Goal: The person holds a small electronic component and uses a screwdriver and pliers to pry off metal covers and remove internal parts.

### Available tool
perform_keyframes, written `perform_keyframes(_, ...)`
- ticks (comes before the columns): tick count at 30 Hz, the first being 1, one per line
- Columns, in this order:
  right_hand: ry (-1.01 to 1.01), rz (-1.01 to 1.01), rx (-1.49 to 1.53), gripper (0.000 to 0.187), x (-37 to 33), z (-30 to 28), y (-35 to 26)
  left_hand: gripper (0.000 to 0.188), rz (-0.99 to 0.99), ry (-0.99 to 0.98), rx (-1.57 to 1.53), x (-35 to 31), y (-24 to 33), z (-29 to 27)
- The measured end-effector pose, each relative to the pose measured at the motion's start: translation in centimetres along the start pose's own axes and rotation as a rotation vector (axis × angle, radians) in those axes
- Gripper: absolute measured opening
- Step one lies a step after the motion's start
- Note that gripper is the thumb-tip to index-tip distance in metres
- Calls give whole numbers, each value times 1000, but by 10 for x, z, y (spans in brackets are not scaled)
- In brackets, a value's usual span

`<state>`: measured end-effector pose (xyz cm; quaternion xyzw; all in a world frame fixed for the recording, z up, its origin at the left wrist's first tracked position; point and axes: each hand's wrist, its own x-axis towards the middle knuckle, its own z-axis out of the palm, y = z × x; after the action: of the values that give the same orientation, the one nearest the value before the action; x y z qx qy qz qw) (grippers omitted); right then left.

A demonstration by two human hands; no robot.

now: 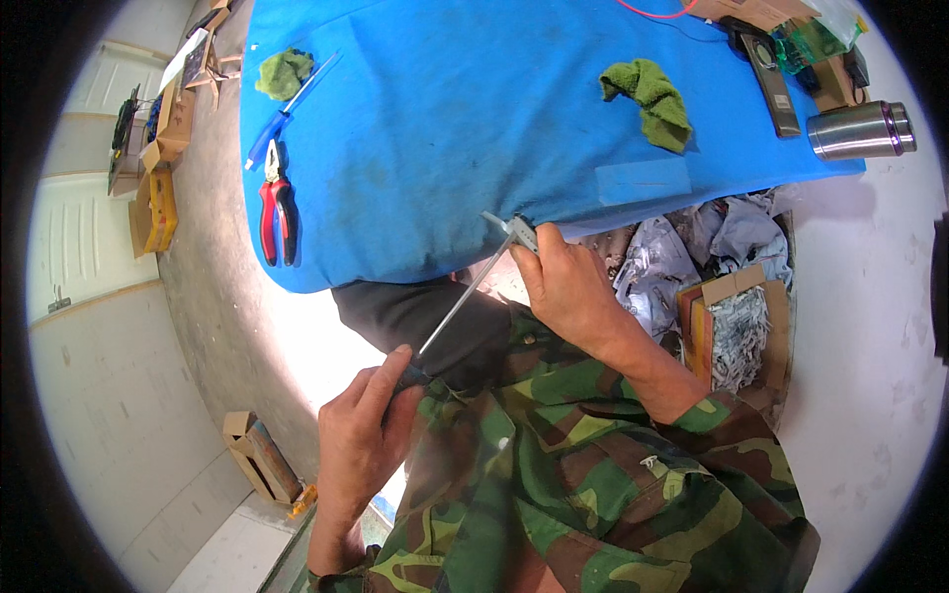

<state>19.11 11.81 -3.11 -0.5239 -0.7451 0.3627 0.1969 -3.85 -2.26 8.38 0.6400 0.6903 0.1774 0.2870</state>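
My left hand (358,437) is closed around the dark handle of a screwdriver (461,303), low in front of my body. The long metal shaft points up and to the right. Its tip meets a small grey slotted metal part (525,235) at the near edge of the blue-covered table (425,128). Between thumb and fingers, my right hand (578,296) pinches this part, which has a thin arm sticking out to the left. Whether the tip sits in a screw is too small to tell. My fingers hide some of the part.
On the table's left lie red-handled pliers (278,212), a blue-handled screwdriver (272,136) and a green cloth (284,74). Another green cloth (647,102), a phone (772,89) and a steel flask (860,131) lie at right. Below stands a box of metal pieces (739,339).
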Motion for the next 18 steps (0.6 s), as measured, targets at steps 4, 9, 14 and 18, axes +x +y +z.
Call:
perform_keyframes(4,-1,1,-17,33,1,0,0,45,28,-47,253,2,0,1)
perform_keyframes(9,-16,3,-15,34,1,-2,-1,44,25,-86,368,5,2,2)
perform_keyframes(14,-28,1,-7,34,1,-3,-2,35,-34,-101,108,11,-8,0)
perform_keyframes(18,-21,-17,-33,34,1,-3,-1,33,-61,-122,-110,15,-13,1)
